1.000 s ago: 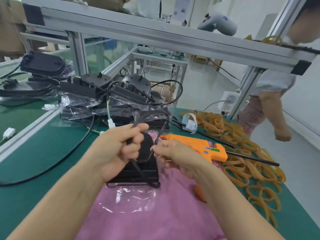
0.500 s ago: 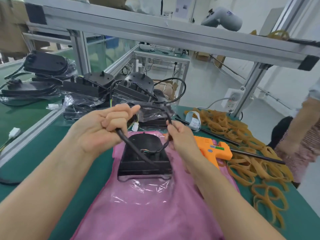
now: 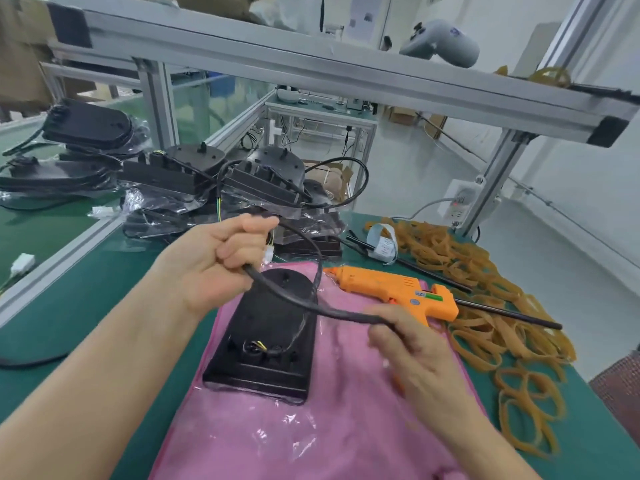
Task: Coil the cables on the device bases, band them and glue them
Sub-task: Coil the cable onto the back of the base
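Spanning diagonally above the device base, the cable is gripped by the left hand (upper end) and pinched by the right hand.

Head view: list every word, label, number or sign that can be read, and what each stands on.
No text can be read.
Green and blue stickers on the orange glue gun: print too small.
White tag by the rubber bands: marks blurred.
Blue mark on the grey controller on the top rail: unreadable.
Power strip: no legible print.
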{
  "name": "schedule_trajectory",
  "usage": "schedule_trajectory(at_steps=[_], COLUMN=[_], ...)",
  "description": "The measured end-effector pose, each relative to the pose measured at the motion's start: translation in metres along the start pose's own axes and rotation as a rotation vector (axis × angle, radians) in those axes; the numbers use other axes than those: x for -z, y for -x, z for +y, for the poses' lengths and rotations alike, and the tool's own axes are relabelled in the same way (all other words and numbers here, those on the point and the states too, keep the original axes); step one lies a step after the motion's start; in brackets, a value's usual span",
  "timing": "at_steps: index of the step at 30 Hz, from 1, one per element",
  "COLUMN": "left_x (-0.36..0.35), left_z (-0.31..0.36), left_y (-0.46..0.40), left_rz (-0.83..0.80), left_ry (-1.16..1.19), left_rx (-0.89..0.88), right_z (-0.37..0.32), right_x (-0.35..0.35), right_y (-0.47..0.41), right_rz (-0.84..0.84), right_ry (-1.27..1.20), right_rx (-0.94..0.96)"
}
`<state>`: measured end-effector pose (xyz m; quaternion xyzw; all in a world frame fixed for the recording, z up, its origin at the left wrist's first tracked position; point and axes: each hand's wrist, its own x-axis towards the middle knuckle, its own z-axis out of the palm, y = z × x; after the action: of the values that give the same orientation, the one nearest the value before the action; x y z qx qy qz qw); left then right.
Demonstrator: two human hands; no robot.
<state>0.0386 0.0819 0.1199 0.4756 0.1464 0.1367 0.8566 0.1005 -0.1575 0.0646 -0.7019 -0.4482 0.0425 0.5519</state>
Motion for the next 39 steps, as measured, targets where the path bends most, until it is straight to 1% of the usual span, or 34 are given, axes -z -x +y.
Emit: schedule_trajectory(at_steps=[1,2,3,4,5,6,7,9,10,11,13,15,16,18,20,24,27,28,29,31,33,36,39], left_x=[0.002,0.009,0.015,0.024,0.029,0.036,0.042,0.051,0.055,0.058,0.061,0.062,0.062,0.062,0.064,0.057,0.046,0.044,0.044,0.047,0.047,0.047,0.048], left_z=[-0.001,-0.006,-0.011,-0.018,-0.027,-0.036,-0.043,-0.054,-0.057,-0.061,-0.065,-0.067,-0.069,-0.073,-0.076,-0.066,-0.06,-0.06,-0.06,-0.062,-0.064,-0.068,-0.066], left_y=[-0.001,-0.004,-0.006,-0.008,-0.008,-0.007,-0.008,-0.006,-0.007,-0.008,-0.011,-0.012,-0.011,-0.011,-0.014,-0.025,-0.033,-0.035,-0.037,-0.042,-0.045,-0.049,-0.06], left_rz=[0.008,0.03,0.083,0.172,0.217,0.237,0.246,0.275,0.301,0.322,0.371,0.399,0.388,0.359,0.351,0.318,0.164,0.133,0.137,0.215,0.282,0.356,0.416], left_ry=[0.06,0.006,-0.036,-0.165,-0.302,-0.419,-0.499,-0.608,-0.635,-0.647,-0.71,-0.8,-0.822,-0.824,-0.906,-1.091,-1.128,-1.123,-1.121,-1.149,-1.202,-1.236,-1.24], left_rx=[0.076,0.094,0.124,0.116,0.08,0.057,0.053,0.052,0.044,0.026,-0.045,-0.123,-0.126,-0.132,-0.158,-0.284,-0.357,-0.373,-0.391,-0.383,-0.326,-0.257,-0.176], right_z=[0.002,0.007,0.013,0.019,0.023,0.028,0.031,0.026,0.024,0.021,0.014,0.013,0.013,0.016,0.016,0.014,0.018,0.019,0.023,0.026,0.029,0.031,0.034], right_x=[0.005,0.006,0.004,0.0,-0.004,-0.007,-0.011,-0.019,-0.023,-0.029,-0.045,-0.057,-0.058,-0.058,-0.057,-0.062,-0.067,-0.069,-0.072,-0.077,-0.081,-0.084,-0.085], right_y=[-0.007,-0.014,-0.019,-0.021,-0.023,-0.026,-0.03,-0.039,-0.043,-0.046,-0.049,-0.05,-0.052,-0.056,-0.061,-0.074,-0.078,-0.077,-0.075,-0.069,-0.067,-0.069,-0.072], right_rz=[-0.017,-0.074,-0.173,-0.305,-0.439,-0.505,-0.482,-0.255,-0.149,-0.114,-0.173,-0.171,-0.156,-0.182,-0.257,-0.33,-0.293,-0.267,-0.232,-0.171,-0.145,-0.156,-0.147], right_ry=[0.066,0.134,0.209,0.286,0.37,0.431,0.451,0.441,0.38,0.292,0.119,0.037,0.042,0.142,0.285,0.378,0.369,0.398,0.431,0.476,0.53,0.642,0.682], right_rx=[0.023,0.023,0.0,-0.049,-0.109,-0.147,-0.173,-0.243,-0.304,-0.391,-0.52,-0.556,-0.56,-0.556,-0.568,-0.575,-0.536,-0.511,-0.468,-0.396,-0.361,-0.368,-0.365])
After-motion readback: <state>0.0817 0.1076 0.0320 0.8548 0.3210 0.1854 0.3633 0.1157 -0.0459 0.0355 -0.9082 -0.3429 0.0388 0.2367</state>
